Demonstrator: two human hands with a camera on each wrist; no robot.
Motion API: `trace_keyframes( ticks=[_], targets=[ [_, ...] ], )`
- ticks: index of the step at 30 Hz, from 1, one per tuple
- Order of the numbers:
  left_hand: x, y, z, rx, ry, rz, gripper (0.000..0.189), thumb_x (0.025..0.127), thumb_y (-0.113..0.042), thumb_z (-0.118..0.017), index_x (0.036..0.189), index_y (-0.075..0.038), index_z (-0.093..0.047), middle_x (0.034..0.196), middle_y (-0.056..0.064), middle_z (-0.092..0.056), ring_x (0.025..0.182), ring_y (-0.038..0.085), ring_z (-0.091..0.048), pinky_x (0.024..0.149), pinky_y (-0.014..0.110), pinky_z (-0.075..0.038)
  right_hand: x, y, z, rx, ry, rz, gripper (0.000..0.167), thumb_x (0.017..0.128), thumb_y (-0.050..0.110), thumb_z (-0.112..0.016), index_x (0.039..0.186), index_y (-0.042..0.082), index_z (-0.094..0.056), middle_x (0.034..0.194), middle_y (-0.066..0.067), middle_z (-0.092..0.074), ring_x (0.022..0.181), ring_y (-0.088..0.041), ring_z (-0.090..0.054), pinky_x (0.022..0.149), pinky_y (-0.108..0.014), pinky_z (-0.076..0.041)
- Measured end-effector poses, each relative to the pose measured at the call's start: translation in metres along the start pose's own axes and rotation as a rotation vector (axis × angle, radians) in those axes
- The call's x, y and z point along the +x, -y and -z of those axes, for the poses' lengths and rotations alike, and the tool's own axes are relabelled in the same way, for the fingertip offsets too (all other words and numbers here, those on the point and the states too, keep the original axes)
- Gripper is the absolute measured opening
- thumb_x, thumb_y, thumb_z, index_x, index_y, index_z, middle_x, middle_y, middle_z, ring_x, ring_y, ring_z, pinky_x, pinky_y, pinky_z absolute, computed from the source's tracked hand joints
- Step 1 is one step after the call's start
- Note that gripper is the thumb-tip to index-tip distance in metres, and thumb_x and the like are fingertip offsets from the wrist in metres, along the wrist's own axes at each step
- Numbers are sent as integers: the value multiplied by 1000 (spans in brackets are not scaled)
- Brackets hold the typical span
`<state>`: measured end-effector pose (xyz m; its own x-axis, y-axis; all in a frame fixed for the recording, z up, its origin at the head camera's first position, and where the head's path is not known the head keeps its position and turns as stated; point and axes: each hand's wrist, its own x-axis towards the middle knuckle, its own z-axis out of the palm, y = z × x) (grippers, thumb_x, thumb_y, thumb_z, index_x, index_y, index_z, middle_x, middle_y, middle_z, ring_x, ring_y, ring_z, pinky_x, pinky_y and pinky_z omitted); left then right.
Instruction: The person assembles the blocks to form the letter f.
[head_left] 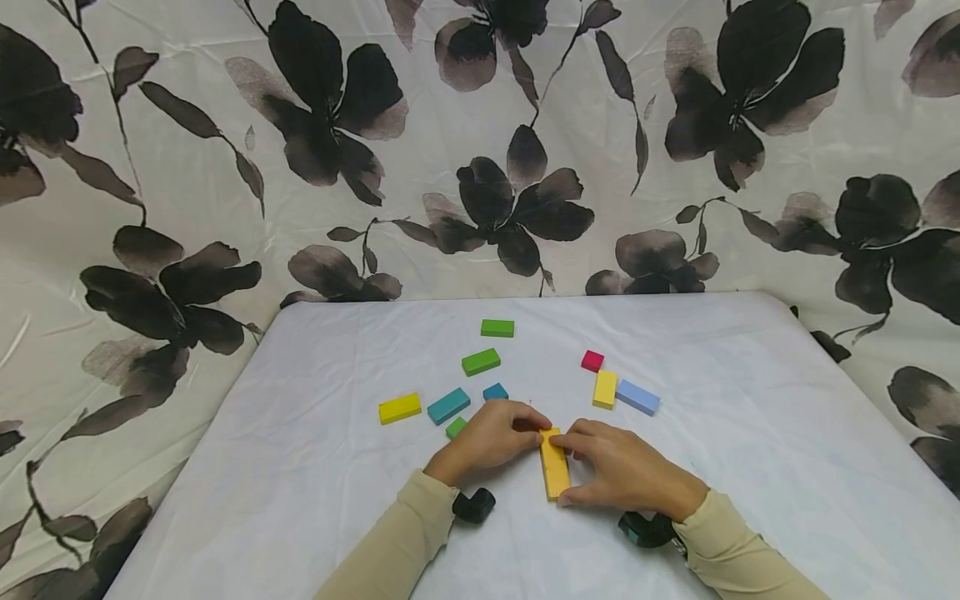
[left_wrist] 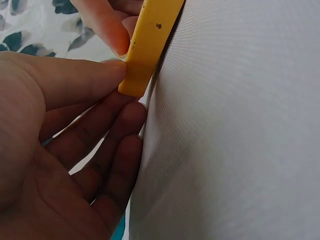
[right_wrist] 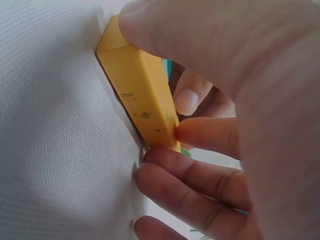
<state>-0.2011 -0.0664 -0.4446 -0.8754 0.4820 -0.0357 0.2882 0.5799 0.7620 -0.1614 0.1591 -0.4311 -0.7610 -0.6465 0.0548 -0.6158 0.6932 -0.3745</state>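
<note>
A long yellow wooden block [head_left: 555, 468] lies on the white-covered table in front of me, pointing away from me. My left hand [head_left: 489, 437] pinches its far end; in the left wrist view the thumb presses one side of the block [left_wrist: 150, 42] while the other fingers curl beneath that end. From the other side my right hand [head_left: 628, 468] grips the same block lengthwise. Its thumb sits on the near end and its fingers reach toward the far end, as the right wrist view shows. Small dark marks dot the side of the block [right_wrist: 132, 85].
Left of the hands lie a yellow block [head_left: 400, 408], a teal block [head_left: 448, 406], a small blue block [head_left: 495, 392] and a small green block [head_left: 455, 427]. Farther back are green blocks [head_left: 481, 362] [head_left: 498, 328]. Behind my right hand, red [head_left: 592, 360], yellow [head_left: 605, 389] and blue [head_left: 637, 397] blocks cluster.
</note>
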Motion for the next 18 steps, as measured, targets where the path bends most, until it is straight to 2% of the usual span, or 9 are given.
trace_keyframes(
  ticks=[8,18],
  targets=[
    [1,2,0,-17,14,6,20,93,-17,-73,112,-22,-77,102,-16,-68,96,6,-59,90,27,-50,-1,-1,1,2,12,1,69,77,54,-82,130,13,-67,106,9,-57,84,-5,-50,71,-25,-46],
    [1,4,-2,-11,20,-17,21,91,-18,-75,113,-21,-76,102,-17,-67,96,5,-59,90,26,-50,-2,-2,2,22,24,11,67,78,56,-81,127,14,-68,108,9,-58,87,-6,-51,74,-25,-48]
  ],
)
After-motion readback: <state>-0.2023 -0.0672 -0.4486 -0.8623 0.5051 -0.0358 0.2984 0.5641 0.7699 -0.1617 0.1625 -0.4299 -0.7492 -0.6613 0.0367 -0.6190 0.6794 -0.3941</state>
